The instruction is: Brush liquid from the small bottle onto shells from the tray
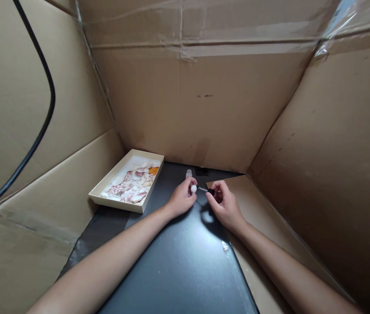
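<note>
Pinched in the fingers of my left hand [183, 198] is a small white rounded piece [193, 189], too small to tell whether it is a shell or a bead. My right hand [226, 205] grips the black cap [210, 191] of an applicator. From that cap a thin pale stem [202, 189] points left, its dark tip close to the white piece; whether they touch I cannot tell. Just behind my left hand stands a small clear bottle [189, 173], its lower part hidden by the fingers. Both hands are over the dark tabletop [172, 270].
Left of my hands lies a shallow cream box [116, 204] holding several white and reddish shells [132, 185] and an orange piece [154, 170]. Cardboard walls [185, 109] enclose the table. A flat cardboard sheet [257, 209] lies at right; a black cable [49, 83] hangs at left.
</note>
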`<state>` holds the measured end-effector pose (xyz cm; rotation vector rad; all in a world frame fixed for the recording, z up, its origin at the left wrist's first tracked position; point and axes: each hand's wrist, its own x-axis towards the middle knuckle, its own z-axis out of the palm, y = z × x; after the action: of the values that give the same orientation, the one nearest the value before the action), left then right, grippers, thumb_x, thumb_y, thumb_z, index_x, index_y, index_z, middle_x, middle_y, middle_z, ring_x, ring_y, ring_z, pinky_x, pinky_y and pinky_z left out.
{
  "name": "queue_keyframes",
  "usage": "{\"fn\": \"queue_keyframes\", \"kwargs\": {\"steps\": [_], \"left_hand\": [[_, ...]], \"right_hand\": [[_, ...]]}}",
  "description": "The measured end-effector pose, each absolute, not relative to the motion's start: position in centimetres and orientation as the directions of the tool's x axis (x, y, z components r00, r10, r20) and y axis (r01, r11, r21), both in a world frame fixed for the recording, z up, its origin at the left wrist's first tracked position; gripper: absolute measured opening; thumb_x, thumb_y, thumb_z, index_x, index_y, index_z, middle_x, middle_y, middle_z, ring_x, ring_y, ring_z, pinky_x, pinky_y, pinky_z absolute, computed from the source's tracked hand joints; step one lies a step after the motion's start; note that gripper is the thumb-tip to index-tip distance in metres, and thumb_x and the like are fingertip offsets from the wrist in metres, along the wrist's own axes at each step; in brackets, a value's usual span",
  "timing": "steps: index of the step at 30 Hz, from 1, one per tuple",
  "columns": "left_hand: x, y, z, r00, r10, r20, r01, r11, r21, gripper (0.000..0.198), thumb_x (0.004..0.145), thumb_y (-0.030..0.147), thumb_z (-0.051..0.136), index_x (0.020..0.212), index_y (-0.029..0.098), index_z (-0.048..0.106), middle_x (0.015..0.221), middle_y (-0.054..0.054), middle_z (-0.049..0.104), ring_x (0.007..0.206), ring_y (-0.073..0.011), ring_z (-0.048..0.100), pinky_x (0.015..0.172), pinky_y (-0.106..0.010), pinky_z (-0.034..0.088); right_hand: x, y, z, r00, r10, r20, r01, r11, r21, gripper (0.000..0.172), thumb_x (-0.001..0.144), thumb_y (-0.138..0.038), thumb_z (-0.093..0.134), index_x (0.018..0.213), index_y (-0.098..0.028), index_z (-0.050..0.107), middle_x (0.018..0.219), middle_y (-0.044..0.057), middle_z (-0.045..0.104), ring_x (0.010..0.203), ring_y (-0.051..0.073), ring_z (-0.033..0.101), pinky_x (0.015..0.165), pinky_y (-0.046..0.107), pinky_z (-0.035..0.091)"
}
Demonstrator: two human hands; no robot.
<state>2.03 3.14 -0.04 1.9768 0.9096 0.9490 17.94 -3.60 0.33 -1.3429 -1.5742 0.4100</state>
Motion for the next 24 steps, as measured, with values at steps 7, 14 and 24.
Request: {"fn": "queue_keyframes", "kwargs": {"steps": [7,14,24], "left_hand": [[2.02,3.07,0.00,0.473,0.829,0.298,0.282,-0.463,0.840,0.025,0.071,0.007,0.049,0.094,0.017,0.046,0.076,0.004,0.046,0.063,-0.0078,0.042,0.060,-0.020,0.033],[2.00,3.07,0.07,0.479,0.825,0.301,0.274,-0.466,0.841,0.024,0.071,0.007,0.048,0.093,0.017,0.046,0.077,0.004,0.046,0.065,-0.0080,0.042,0.061,-0.020,0.033],[1.98,3.06,0.10,0.479,0.828,0.293,0.274,-0.458,0.845,0.025,0.071,0.007,0.049,0.093,0.017,0.046,0.076,0.004,0.046,0.065,-0.0079,0.042,0.061,-0.020,0.033]], "right_hand": [[17.94,-3.63,0.32,0.093,0.890,0.447,0.595,0.311,-0.741,0.018,0.081,-0.029,0.058,0.089,-0.022,0.043,0.068,-0.005,0.047,0.056,0.012,0.047,0.054,0.023,0.037],[17.97,-3.86,0.58,0.039,0.913,0.407,0.506,0.333,-0.796,0.014,0.087,-0.031,0.052,0.093,-0.022,0.044,0.071,-0.004,0.048,0.057,0.011,0.048,0.052,0.022,0.037],[18.00,-3.52,0.05,0.070,0.899,0.433,0.545,0.329,-0.771,0.016,0.085,-0.030,0.056,0.092,-0.022,0.045,0.070,-0.004,0.048,0.057,0.012,0.047,0.054,0.023,0.037]]}}
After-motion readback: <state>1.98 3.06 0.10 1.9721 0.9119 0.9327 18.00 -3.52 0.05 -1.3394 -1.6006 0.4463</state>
